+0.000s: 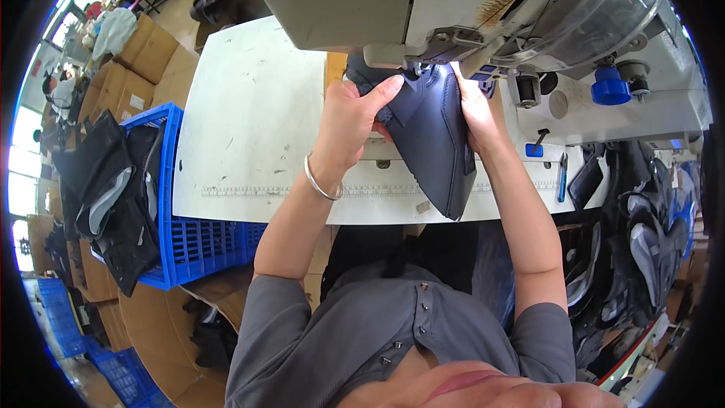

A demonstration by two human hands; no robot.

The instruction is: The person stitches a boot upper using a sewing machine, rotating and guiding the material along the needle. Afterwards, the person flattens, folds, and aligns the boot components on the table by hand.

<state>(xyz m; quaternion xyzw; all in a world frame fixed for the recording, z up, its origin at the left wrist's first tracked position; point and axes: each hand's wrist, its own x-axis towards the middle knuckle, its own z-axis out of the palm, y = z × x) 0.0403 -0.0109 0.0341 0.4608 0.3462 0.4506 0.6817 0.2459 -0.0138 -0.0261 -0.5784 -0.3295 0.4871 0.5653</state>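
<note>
A dark grey piece that looks like a shoe upper lies under the head of a sewing machine, its pointed end toward me at the table's front edge. Stitch lines run along its right side. My left hand grips the upper's left edge, thumb pressed on top and fingers mostly tucked beneath. Along the right edge, my right hand holds the piece near the lit needle area; its fingertips are partly hidden by the machine. The needle's contact with the material is too small to make out.
A ruler strip runs along the white table. Small blue-handled snips lie at its right edge. At left, a blue crate holds black pieces. More black and grey pieces hang at right. Cardboard boxes stand behind.
</note>
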